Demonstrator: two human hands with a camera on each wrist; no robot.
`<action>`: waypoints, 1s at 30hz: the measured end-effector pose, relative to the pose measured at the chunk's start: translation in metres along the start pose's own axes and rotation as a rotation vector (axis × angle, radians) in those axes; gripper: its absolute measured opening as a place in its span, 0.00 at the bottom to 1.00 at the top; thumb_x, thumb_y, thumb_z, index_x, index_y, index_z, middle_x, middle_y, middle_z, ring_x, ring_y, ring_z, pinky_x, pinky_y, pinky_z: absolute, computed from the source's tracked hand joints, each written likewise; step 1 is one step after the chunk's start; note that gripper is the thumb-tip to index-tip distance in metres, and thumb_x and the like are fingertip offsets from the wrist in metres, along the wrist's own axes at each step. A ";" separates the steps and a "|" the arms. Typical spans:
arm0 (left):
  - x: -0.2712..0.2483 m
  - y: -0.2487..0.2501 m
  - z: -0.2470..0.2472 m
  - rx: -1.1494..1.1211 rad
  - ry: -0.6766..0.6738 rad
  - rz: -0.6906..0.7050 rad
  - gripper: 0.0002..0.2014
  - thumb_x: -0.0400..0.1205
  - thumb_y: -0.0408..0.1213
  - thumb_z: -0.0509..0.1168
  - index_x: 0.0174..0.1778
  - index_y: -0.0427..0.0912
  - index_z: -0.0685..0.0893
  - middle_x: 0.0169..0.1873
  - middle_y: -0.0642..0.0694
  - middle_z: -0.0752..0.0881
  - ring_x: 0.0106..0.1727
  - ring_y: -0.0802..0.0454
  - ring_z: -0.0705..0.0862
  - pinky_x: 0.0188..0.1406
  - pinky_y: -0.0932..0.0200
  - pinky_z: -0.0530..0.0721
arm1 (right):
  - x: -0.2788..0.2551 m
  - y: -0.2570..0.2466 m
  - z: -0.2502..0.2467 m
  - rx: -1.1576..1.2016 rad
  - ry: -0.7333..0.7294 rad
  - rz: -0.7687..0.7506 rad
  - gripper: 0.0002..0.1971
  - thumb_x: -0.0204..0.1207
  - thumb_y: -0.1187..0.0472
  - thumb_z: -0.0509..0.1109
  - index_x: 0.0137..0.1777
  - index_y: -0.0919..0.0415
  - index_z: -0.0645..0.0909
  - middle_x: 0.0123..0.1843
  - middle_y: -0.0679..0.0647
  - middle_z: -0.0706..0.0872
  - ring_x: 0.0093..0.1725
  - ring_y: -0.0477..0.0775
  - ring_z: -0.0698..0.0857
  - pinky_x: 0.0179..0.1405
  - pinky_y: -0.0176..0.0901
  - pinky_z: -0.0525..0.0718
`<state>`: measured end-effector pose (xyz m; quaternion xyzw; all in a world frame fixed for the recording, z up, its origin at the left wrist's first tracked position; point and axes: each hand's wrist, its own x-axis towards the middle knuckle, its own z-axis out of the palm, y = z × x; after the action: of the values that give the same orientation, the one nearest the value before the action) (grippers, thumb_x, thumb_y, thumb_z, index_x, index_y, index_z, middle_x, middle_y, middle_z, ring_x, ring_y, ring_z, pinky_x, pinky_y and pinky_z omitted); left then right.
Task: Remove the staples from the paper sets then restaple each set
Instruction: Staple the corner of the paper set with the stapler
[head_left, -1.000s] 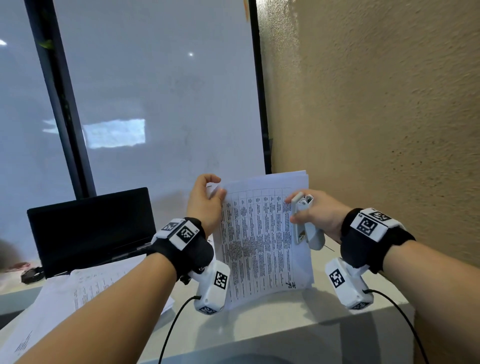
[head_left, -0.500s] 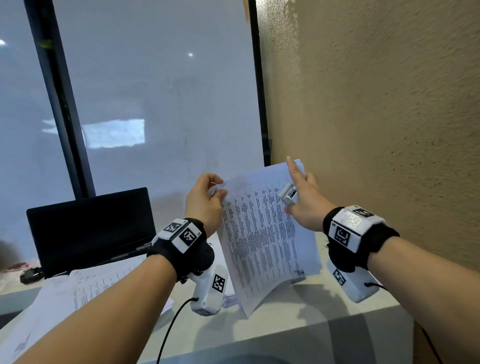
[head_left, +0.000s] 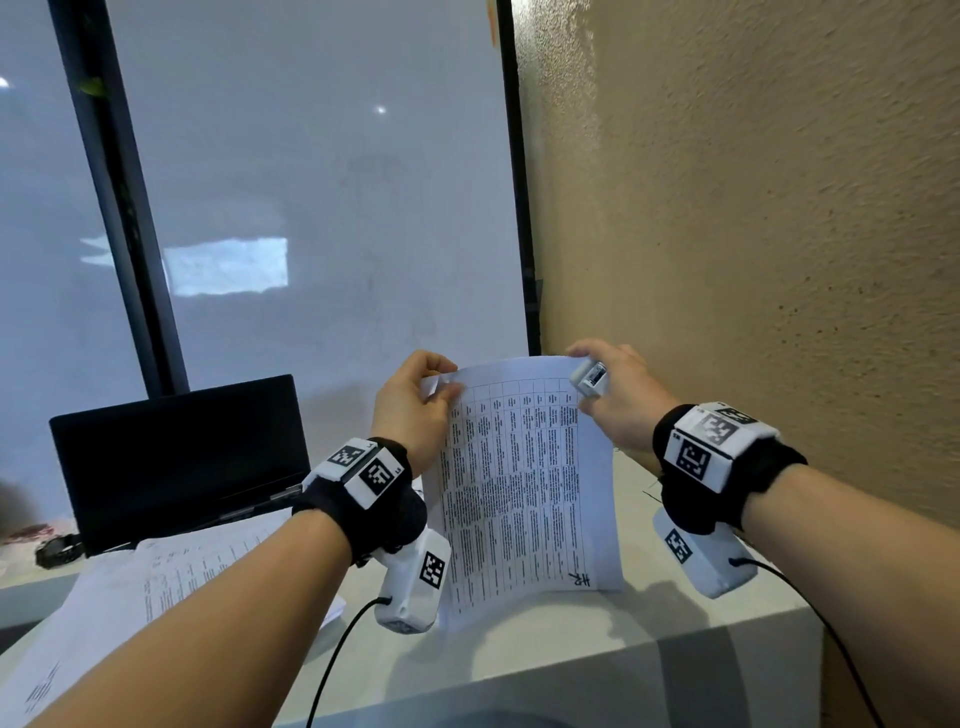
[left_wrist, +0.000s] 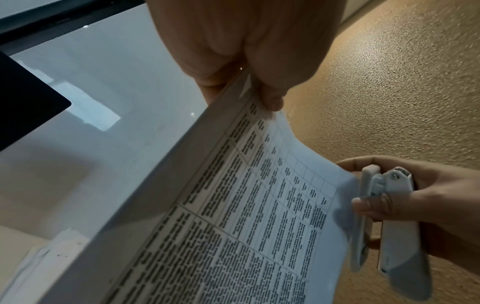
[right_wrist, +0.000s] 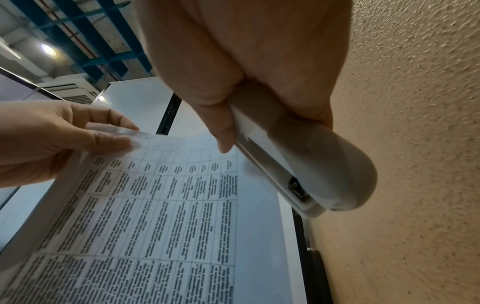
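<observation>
Two hands hold one paper set (head_left: 524, 483) upright at the centre of the head view, its lower edge resting on the pale table (head_left: 675, 639). The left hand (head_left: 410, 410) pinches the set's upper left corner between thumb and fingers. The right hand (head_left: 618, 400) grasps a white stapler (head_left: 589, 378) at the upper right corner. A dark laptop (head_left: 176, 457) stands at the left, with more sheets (head_left: 156, 587) lying in front of it at lower left, and a tan wall (head_left: 779, 234) fills the right.

In the left wrist view, the left hand (left_wrist: 246, 51) at top centre pinches the paper set (left_wrist: 246, 216), which runs down to the bottom edge. At the right, the right hand (left_wrist: 428, 201) grips the stapler (left_wrist: 389, 216), its mouth at the sheet's edge; whether the paper sits inside it is unclear.

In the right wrist view, the right hand (right_wrist: 246, 61) at top is wrapped round the stapler (right_wrist: 311, 164), its forefinger pointing at the paper set (right_wrist: 168, 216) below. At the left, the left hand (right_wrist: 64, 139) pinches the corner.
</observation>
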<state>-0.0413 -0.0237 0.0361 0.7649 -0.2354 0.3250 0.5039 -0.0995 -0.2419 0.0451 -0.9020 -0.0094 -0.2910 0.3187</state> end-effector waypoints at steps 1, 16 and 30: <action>0.001 0.000 0.000 0.007 0.001 -0.004 0.06 0.81 0.34 0.69 0.46 0.50 0.80 0.42 0.54 0.82 0.45 0.54 0.79 0.38 0.65 0.74 | 0.001 0.000 -0.001 -0.008 0.011 0.004 0.26 0.77 0.69 0.70 0.71 0.46 0.72 0.62 0.54 0.70 0.52 0.54 0.77 0.45 0.37 0.74; -0.001 -0.051 0.006 -0.349 -0.141 -0.465 0.29 0.66 0.54 0.66 0.57 0.37 0.77 0.60 0.25 0.82 0.59 0.28 0.83 0.59 0.26 0.80 | 0.008 0.003 0.001 0.021 0.043 0.055 0.20 0.75 0.68 0.73 0.63 0.51 0.76 0.59 0.56 0.74 0.50 0.55 0.76 0.47 0.43 0.73; -0.004 -0.048 0.006 -0.301 -0.131 -0.400 0.05 0.86 0.36 0.59 0.55 0.41 0.76 0.57 0.28 0.84 0.58 0.38 0.86 0.63 0.31 0.80 | 0.017 -0.070 -0.027 0.316 0.400 -0.191 0.10 0.78 0.54 0.72 0.52 0.49 0.72 0.46 0.48 0.81 0.40 0.50 0.80 0.36 0.40 0.77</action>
<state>-0.0091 -0.0104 0.0021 0.7322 -0.1574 0.1299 0.6498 -0.1134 -0.2046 0.1112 -0.7609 -0.0764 -0.4869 0.4220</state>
